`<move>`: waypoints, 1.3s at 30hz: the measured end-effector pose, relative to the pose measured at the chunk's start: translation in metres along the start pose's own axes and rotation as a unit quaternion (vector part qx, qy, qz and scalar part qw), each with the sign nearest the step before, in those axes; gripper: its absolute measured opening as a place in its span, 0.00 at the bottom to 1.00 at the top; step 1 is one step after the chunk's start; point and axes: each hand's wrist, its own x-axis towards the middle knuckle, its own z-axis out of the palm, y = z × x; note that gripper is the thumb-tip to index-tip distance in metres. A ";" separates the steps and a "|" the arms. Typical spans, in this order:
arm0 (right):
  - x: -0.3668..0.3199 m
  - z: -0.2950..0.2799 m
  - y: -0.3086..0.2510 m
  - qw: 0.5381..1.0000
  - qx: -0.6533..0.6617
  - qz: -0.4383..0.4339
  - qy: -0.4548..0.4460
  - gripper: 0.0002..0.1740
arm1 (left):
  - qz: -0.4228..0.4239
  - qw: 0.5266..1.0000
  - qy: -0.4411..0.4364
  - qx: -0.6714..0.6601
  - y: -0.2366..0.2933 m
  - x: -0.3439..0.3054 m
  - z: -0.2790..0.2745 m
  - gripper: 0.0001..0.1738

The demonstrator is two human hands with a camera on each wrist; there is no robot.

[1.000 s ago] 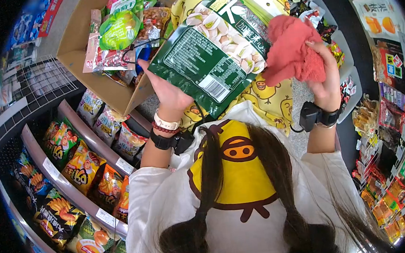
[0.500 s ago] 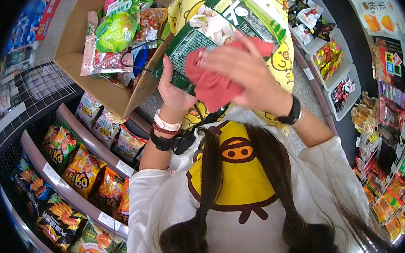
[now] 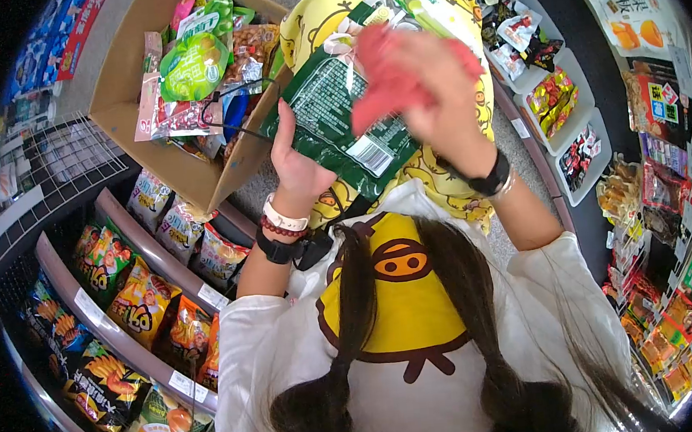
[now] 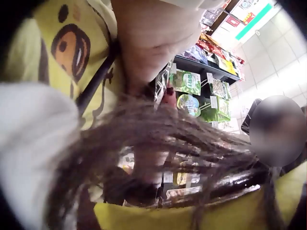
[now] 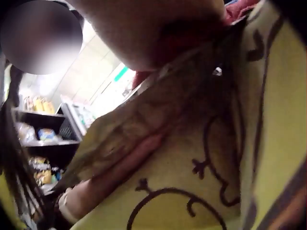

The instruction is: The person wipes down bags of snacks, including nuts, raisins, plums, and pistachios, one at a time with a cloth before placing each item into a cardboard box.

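A large green bag of pistachios (image 3: 325,108), with a barcode low on its printed panel, lies tilted over yellow patterned clothing in the lap. My left hand (image 3: 298,169) holds it by the left edge, thumb up along that edge and the other fingers hidden beneath. The right hand (image 3: 450,114), blurred in the head view, grips a bunched red cloth (image 3: 384,79) and presses it over the upper middle of the bag, covering part of the nut picture. Hair and clothing fill much of both wrist views; a bit of the red cloth (image 5: 242,10) shows at the top of the right one.
To the left stands an open cardboard box (image 3: 184,168) full of snack packets. Below it run shelves of chip bags (image 3: 145,301) behind a price rail (image 3: 132,338). Grey trays (image 3: 590,168) of small packets line the right, beside hanging snack packs (image 3: 671,215).
The right hand has brought the red cloth from the bag's right side leftward onto the bag, then up and right across it. The left hand keeps its hold.
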 end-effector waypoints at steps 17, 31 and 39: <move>0.026 -0.003 0.001 0.998 -0.032 0.053 -0.002 0.30 | 0.005 0.999 0.007 0.040 -0.007 0.004 -0.008 0.35; 0.025 0.008 -0.027 0.990 0.026 -0.033 -0.131 0.31 | -0.004 0.998 -0.027 -0.051 -0.002 0.004 -0.013 0.34; -0.005 -0.010 -0.006 0.996 0.021 0.025 -0.084 0.32 | 0.001 1.000 0.014 0.027 -0.002 0.002 0.000 0.32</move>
